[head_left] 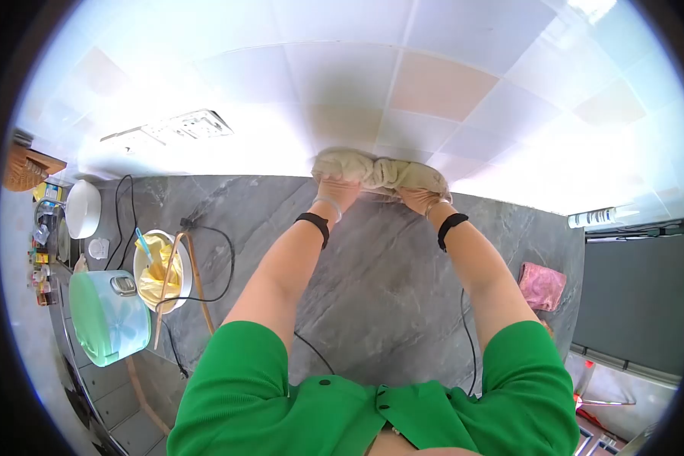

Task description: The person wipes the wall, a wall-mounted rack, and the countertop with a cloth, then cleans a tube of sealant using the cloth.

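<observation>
A home kitchen is suggested by the tiled wall (444,87), the grey marbled surface (372,304), the socket panel (194,126), and the white bowl (137,267) and green-lidded container (112,319) kept at one side.

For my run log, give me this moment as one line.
left hand: touching beige cloth; right hand: touching same cloth; cloth: bunched, beside tiled wall; grip: unclear

Far wall (327,68) is all pastel tiles (444,85), kinda blown out by glare (258,152), with a gray marbled countertop (380,296) below.
</observation>
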{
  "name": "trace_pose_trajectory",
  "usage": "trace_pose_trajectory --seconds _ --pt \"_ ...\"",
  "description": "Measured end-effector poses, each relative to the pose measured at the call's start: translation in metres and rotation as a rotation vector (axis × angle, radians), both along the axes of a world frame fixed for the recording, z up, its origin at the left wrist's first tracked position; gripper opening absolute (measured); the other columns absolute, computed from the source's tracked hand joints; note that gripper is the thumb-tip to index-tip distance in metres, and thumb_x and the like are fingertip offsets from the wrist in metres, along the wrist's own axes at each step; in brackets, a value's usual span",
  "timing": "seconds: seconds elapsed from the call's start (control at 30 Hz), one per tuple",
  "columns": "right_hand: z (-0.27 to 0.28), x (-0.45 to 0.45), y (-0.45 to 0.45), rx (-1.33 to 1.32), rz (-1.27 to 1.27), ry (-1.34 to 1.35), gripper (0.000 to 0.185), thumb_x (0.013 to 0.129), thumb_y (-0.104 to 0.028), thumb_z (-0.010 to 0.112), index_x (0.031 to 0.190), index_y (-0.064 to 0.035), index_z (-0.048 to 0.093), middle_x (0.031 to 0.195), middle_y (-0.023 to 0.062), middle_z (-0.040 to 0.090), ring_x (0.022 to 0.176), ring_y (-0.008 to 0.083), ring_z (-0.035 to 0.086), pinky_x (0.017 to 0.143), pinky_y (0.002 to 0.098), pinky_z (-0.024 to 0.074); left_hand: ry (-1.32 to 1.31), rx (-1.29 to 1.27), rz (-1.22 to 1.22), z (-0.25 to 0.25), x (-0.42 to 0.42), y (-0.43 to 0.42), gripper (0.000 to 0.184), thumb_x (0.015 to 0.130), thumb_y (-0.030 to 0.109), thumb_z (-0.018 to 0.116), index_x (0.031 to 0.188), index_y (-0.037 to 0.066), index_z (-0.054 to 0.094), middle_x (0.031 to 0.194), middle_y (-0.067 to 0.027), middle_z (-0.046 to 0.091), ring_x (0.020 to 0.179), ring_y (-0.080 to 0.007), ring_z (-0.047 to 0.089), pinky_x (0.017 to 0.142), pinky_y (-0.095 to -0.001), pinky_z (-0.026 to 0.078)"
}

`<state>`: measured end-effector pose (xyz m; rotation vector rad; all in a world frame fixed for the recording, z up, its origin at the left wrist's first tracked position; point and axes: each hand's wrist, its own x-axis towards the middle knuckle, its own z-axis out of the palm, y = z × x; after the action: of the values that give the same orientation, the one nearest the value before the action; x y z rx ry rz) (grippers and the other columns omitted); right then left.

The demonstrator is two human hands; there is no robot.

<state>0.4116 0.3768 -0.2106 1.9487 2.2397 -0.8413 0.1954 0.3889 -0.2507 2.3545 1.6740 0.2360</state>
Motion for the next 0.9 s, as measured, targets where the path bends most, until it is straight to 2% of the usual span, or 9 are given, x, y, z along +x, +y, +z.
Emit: trace_pose_trajectory --seconds 0.13,0.27,0.4,0.43,0.47,0.6,0.67,0.73,0.9 --pt "-0.034 0.010 -0.003 0.043 -0.095 0.030 0.043 0.092 -0.031 0.045 0.132 -0.0164 0.045 0.137 0.0016 0.044 0.126 0.0231 0.040 0.104 0.0324 0.0317 0.298 0.105 -0.158 0.010 -0.008 -0.010 0.020 0.085 0.028 0.053 0.100 0.017 0.061 0.102 -0.0069 0.059 0.100 -0.0247 0.055 0.087 -0.0525 0.037" --pt "0.016 0.030 0.009 0.475 0.581 -0.113 0.037 0.091 -0.030 0.046 0.124 -0.0143 0.052 0.127 0.0059 0.052 0.119 0.0254 0.046 0.100 0.0355 0.0354 0.019 0.694 -0.223 -0.002 -0.027 -0.016 0.034 0.075 0.032 0.064 0.103 0.012 0.061 0.116 -0.0138 0.054 0.118 -0.0342 0.040 0.090 -0.0602 0.028" --pt "0.231 -0.025 -0.007 0.145 0.346 -0.090 0.042 0.083 -0.020 0.054 0.124 -0.0110 0.049 0.124 0.0111 0.051 0.110 0.0284 0.054 0.092 0.0408 0.0436 0.019 0.969 0.060 0.132 -0.011 0.015 0.045 0.074 0.043 0.062 0.098 0.005 0.061 0.107 -0.0246 0.049 0.105 -0.0467 0.041 0.082 -0.0703 0.023" --pt "0.210 -0.014 0.021 0.721 0.537 0.122 0.048 0.081 -0.022 0.057 0.127 -0.0125 0.047 0.109 0.0142 0.058 0.096 0.0336 0.059 0.084 0.0439 0.0474 -0.062 1.035 0.101 0.182 -0.009 0.022 0.059 0.071 0.046 0.062 0.107 0.000 0.056 0.106 -0.0315 0.045 0.104 -0.0529 0.037 0.083 -0.0723 0.019" --pt "0.286 -0.030 0.011 0.625 0.281 0.090 0.049 0.079 -0.027 0.059 0.126 -0.0146 0.048 0.099 0.0169 0.061 0.089 0.0358 0.059 0.080 0.0455 0.0478 -0.103 1.115 0.137 0.244 -0.004 0.022 0.072 0.069 0.048 0.062 0.119 -0.001 0.048 0.109 -0.0323 0.043 0.108 -0.0529 0.034 0.086 -0.0716 0.017" --pt "0.398 -0.003 0.021 1.681 0.196 0.239 0.049 0.081 -0.025 0.057 0.128 -0.0137 0.048 0.093 0.0203 0.059 0.082 0.0368 0.057 0.072 0.0450 0.0463 -0.230 1.502 0.156 0.419 0.044 0.027 0.065 0.078 0.037 0.059 0.133 0.007 0.040 0.123 -0.0290 0.039 0.115 -0.0468 0.034 0.093 -0.0633 0.021" --pt "0.406 0.013 0.014 1.750 0.023 0.233 0.049 0.085 -0.027 0.055 0.131 -0.0096 0.047 0.113 0.0157 0.056 0.099 0.0350 0.053 0.085 0.0422 0.0418 -0.110 1.575 0.176 0.446 0.078 0.020 0.067 0.080 0.036 0.058 0.136 0.006 0.037 0.130 -0.0271 0.037 0.118 -0.0439 0.035 0.096 -0.0539 0.026" --pt "0.369 0.026 0.018 1.774 -0.071 0.216 0.049 0.080 -0.025 0.058 0.127 -0.0140 0.050 0.099 0.0191 0.058 0.085 0.0373 0.056 0.074 0.0454 0.0455 -0.124 1.498 0.061 0.427 0.087 0.024 0.060 0.079 0.036 0.058 0.131 0.011 0.043 0.125 -0.0237 0.041 0.117 -0.0418 0.036 0.092 -0.0618 0.023" --pt "0.174 0.056 0.007 1.157 -0.168 0.151 0.038 0.079 -0.026 0.059 0.116 -0.0163 0.054 0.089 0.0197 0.061 0.076 0.0401 0.061 0.066 0.0500 0.0490 0.033 0.990 -0.138 0.267 0.105 0.007 0.033 0.083 0.035 0.055 0.113 0.023 0.056 0.102 -0.0027 0.054 0.090 -0.0202 0.054 0.076 -0.0534 0.033"
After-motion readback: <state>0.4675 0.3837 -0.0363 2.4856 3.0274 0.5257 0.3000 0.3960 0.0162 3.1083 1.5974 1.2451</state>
